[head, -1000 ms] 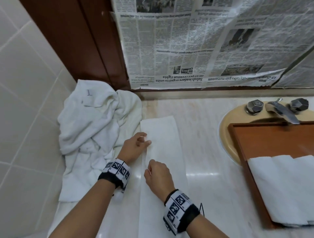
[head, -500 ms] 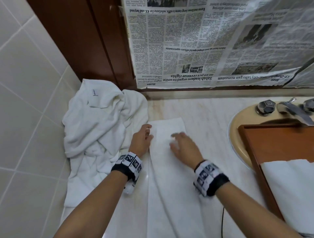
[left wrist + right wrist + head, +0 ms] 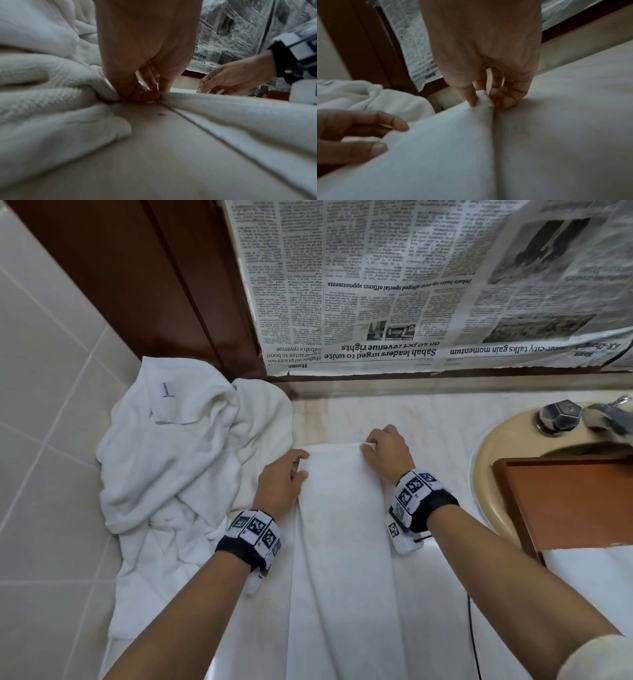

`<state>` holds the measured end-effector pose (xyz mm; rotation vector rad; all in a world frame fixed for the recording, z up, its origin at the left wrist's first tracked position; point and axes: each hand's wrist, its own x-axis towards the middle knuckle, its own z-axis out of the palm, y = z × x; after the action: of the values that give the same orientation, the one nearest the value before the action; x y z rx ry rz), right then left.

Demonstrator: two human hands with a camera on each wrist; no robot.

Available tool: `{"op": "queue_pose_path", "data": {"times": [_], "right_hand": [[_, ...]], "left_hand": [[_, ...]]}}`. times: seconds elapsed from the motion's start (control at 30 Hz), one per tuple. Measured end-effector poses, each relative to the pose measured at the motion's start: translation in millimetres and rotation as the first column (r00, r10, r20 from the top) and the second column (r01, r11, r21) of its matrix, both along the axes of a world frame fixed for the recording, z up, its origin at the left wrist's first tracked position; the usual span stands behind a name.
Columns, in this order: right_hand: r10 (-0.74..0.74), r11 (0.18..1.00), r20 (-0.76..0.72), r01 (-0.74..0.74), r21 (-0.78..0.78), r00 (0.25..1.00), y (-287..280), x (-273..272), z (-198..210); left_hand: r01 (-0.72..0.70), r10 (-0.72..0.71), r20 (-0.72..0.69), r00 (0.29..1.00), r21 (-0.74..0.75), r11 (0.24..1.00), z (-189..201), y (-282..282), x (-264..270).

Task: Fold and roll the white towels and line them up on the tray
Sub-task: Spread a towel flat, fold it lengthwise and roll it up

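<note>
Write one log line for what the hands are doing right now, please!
stage: starting roll | left hand: pinches far-left corner of folded towel | right hand: pinches far-right corner | towel: flat strip on counter | tray: right, over sink

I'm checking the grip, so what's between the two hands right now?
The far end of the folded towel spans between the left hand and the right hand; each pinches a corner, clearest in the head view.

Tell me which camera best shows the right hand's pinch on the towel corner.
The right wrist view: thumb and fingers of the right hand pinch the folded towel corner close up. The head view shows it small from above; the left wrist view only distantly.
</note>
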<state>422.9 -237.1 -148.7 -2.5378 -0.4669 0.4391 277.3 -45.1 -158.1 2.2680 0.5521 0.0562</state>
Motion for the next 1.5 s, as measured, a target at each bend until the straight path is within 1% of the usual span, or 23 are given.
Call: {"op": "queue_pose_path", "data": {"times": [0.1, 0.23, 0.27, 0.37, 0.43, 0.47, 0.53, 0.57, 0.63, 0.7, 0.8, 0.93, 1.0, 1.03, 1.1, 1.17, 1.23, 1.33, 1.5], "right_hand": [[-0.022, 1.000, -0.007, 0.022, 0.004, 1.000, 3.7, 2.3, -1.4], [-0.100, 0.985, 0.002, 0.099, 0.140, 0.995, -3.3, -4.1, -3.2], [-0.093, 0.987, 0.035, 0.087, 0.135, 0.995, -6.4, -11.2, -1.6], [0.017, 0.998, 0.256, -0.030, 0.049, 0.967, -13.5, -52.6, 3.0], [0.094, 0.995, 0.348, -0.097, -0.007, 0.933, -14.2, -87.9, 3.6], [0.127, 0.992, 0.361, -0.125, -0.029, 0.924, -13.1, -101.2, 1.9], [0.225, 0.974, 0.301, -0.212, -0.075, 0.927, -10.8, -118.1, -6.0], [0.283, 0.959, 0.250, -0.265, -0.100, 0.926, -8.8, -121.1, -9.9], [0.375, 0.922, 0.158, -0.350, -0.165, 0.913, -6.5, -120.0, -18.2], [0.416, 0.895, 0.123, -0.382, -0.228, 0.901, -6.8, -114.9, -23.0], [0.382, 0.892, 0.087, -0.342, -0.295, 0.920, -16.1, -101.0, -27.7], [0.246, 0.918, 0.020, -0.226, -0.327, 0.969, -31.4, -77.9, -22.2], [0.190, 0.930, 0.013, -0.176, -0.324, 0.982, -38.6, -82.4, -19.5], [0.193, 0.935, 0.036, -0.173, -0.311, 0.980, -43.3, -91.8, -20.6], [0.264, 0.936, 0.118, -0.225, -0.271, 0.957, -54.3, -121.4, -20.7], [0.319, 0.928, 0.164, -0.273, -0.252, 0.933, -67.1, -152.2, -25.3], [0.312, 0.923, 0.120, -0.271, -0.272, 0.943, -77.7, -165.6, -29.1], [0.289, 0.922, 0.081, -0.254, -0.292, 0.954, -83.3, -158.1, -28.7], [0.299, 0.912, 0.052, -0.269, -0.310, 0.953, -77.2, -122.1, -26.6]], "left_hand": [[-0.008, 0.008, -0.012, 1.000, 0.010, 1.000, 3.0, -2.8, 3.0], [-0.003, 0.004, -0.021, 1.000, 0.025, 1.000, 1.5, -1.5, 3.1], [-0.001, 0.001, -0.013, 1.000, 0.019, 1.000, 0.4, -1.2, 1.6], [0.055, -0.055, 0.018, 0.998, 0.028, 0.998, -5.7, -5.4, -11.0], [0.080, -0.078, -0.016, 0.997, 0.121, 0.989, -12.0, -12.4, -25.1], [0.093, -0.088, -0.034, 0.996, 0.203, 0.975, -14.8, -17.2, -31.3], [0.149, -0.124, -0.093, 0.988, 0.356, 0.922, -17.1, -29.6, -40.2], [0.181, -0.135, -0.142, 0.981, 0.396, 0.900, -14.7, -35.2, -40.8], [0.248, -0.154, -0.245, 0.957, 0.423, 0.871, -12.1, -41.6, -37.8], [0.299, -0.157, -0.338, 0.928, 0.425, 0.854, -13.3, -41.7, -34.0], [0.277, -0.123, -0.343, 0.931, 0.445, 0.851, -14.9, -34.5, -29.1], [0.265, -0.103, -0.376, 0.921, 0.410, 0.873, -10.1, -28.3, -21.9], [0.271, -0.113, -0.383, 0.917, 0.390, 0.880, -4.7, -32.1, -27.6], [0.281, -0.126, -0.390, 0.912, 0.371, 0.885, -2.9, -35.7, -33.9], [0.309, -0.157, -0.409, 0.899, 0.337, 0.889, -0.9, -44.1, -51.4], [0.340, -0.182, -0.430, 0.884, 0.327, 0.882, -0.2, -51.9, -70.4], [0.349, -0.189, -0.433, 0.881, 0.327, 0.878, -4.0, -56.2, -79.3], [0.344, -0.180, -0.437, 0.881, 0.329, 0.879, -8.0, -57.1, -71.3], [0.346, -0.169, -0.453, 0.875, 0.343, 0.873, -6.6, -53.8, -33.8]]}}
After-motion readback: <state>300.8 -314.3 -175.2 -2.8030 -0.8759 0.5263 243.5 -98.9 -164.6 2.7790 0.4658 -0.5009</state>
